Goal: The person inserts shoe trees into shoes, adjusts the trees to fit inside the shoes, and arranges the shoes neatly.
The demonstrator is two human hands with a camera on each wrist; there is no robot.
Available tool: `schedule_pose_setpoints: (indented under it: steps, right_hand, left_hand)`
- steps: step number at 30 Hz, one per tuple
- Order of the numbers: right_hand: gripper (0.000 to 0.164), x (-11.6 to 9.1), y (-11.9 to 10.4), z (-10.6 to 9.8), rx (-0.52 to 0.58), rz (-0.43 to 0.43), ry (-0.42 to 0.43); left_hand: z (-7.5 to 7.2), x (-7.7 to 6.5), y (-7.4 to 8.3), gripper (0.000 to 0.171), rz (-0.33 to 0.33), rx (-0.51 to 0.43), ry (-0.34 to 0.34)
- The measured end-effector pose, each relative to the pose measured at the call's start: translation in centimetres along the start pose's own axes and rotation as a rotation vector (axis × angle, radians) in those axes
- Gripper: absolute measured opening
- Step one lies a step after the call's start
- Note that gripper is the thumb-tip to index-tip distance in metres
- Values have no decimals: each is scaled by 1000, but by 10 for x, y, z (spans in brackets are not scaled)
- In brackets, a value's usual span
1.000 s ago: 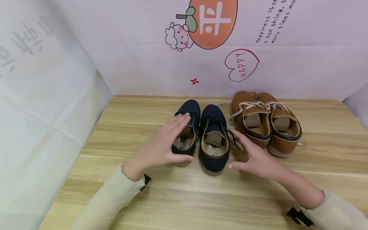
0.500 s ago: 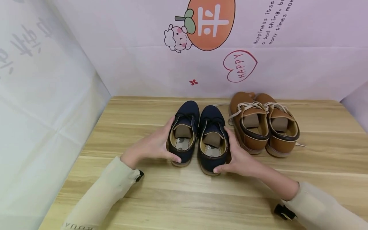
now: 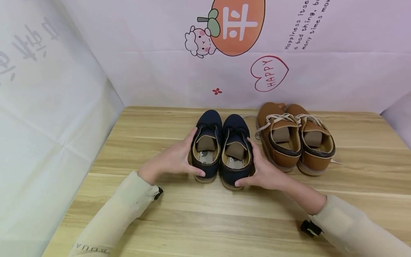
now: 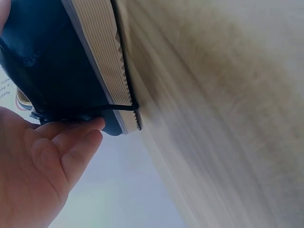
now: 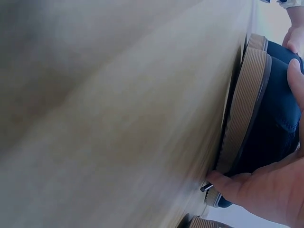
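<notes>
Two navy lace-up shoes stand side by side on the wooden tabletop, toes toward the back wall. My left hand (image 3: pixel 176 157) holds the left navy shoe (image 3: pixel 209 119) from its outer side, thumb at the heel and fingers along the side. The right navy shoe (image 3: pixel 235 123) is held the same way by my right hand (image 3: pixel 264 173), mirrored. In the left wrist view a dark lace (image 4: pixel 121 107) hangs across the ribbed sole (image 4: pixel 102 47). The right wrist view shows my fingertips low by the ribbed sole (image 5: pixel 247 95), the thumb at the heel.
A pair of brown shoes with pale laces, left one (image 3: pixel 285 157) and right one (image 3: pixel 316 162), stands close to the right of my right hand. A printed white wall covering (image 3: pixel 154 78) rises behind the wooden tabletop (image 3: pixel 205 221); another white sheet (image 3: pixel 41 142) stands at the left.
Both hands have come inward from apart and taken hold of the navy shoes. The right navy shoe has shifted slightly back and left, so the pair stands closer together.
</notes>
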State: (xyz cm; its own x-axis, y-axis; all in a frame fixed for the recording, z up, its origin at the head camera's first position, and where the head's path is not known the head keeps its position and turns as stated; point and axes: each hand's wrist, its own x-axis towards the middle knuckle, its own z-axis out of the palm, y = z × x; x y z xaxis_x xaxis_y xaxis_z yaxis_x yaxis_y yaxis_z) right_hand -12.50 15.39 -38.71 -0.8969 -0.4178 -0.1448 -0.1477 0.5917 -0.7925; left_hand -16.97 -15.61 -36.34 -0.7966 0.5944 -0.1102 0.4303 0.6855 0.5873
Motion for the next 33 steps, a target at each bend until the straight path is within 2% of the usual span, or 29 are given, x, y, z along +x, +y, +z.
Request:
schedule_pose_setpoints:
  steps: [24,33]
  right_hand:
    - [133,34,8,-24,-3,-8,-39]
    - [131,42,4,-32,47,77,-17]
  left_hand:
    - [-11,30,-4,141,-74,12,-19]
    - [-11,39,-8,142,-63,7,-4]
